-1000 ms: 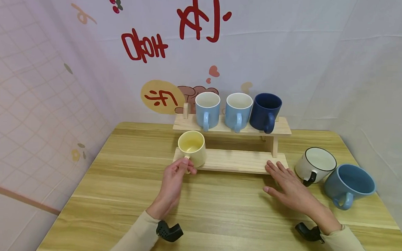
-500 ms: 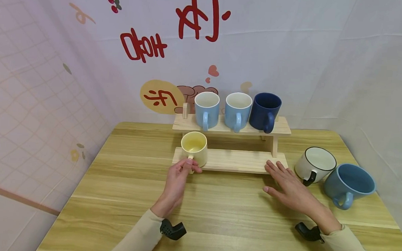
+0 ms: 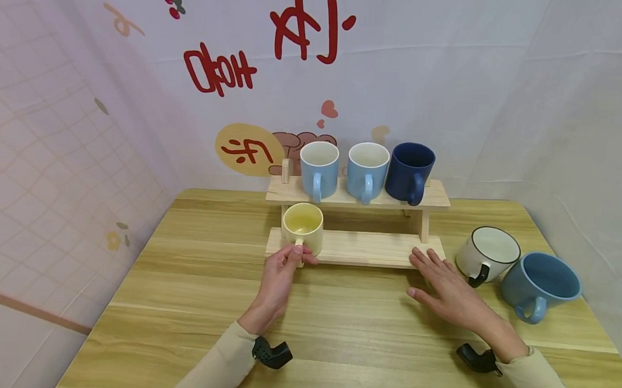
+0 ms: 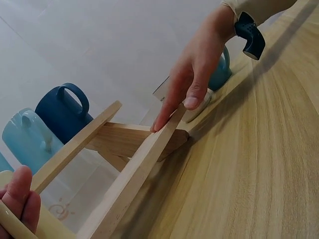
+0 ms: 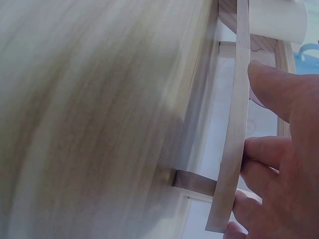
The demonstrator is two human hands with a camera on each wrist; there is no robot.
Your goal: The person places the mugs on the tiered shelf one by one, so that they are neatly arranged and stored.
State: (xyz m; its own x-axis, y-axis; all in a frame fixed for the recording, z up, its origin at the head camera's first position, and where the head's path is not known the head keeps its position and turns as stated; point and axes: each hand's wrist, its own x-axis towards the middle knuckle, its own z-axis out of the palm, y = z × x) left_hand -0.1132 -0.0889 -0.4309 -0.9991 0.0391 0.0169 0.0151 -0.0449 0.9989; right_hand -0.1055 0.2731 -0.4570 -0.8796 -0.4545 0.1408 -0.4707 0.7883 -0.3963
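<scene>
My left hand [image 3: 278,276] pinches the handle of a pale yellow mug [image 3: 311,235], which stands upright at the left end of the lower shelf board. That board [image 3: 371,249] belongs to a two-tier wooden rack. At its right end rests my right hand [image 3: 452,293], fingers spread over the front edge and holding nothing. In the right wrist view, the right fingertips [image 5: 264,149] touch the board's edge. Curled left fingers [image 4: 22,191] and part of the yellow handle [image 4: 12,221] show at the corner of the left wrist view.
Two light blue mugs [image 3: 319,174] [image 3: 366,176] and a navy mug [image 3: 408,175] stand on the upper shelf [image 3: 438,195]. Right of the rack are a white mug [image 3: 477,262] with black rim and handle, and a larger blue mug [image 3: 525,293]. A printed cloth [image 3: 425,77] hangs behind the table.
My left hand has shifted the yellow mug a little to the right along the lower shelf. My right hand stays at the board's right end.
</scene>
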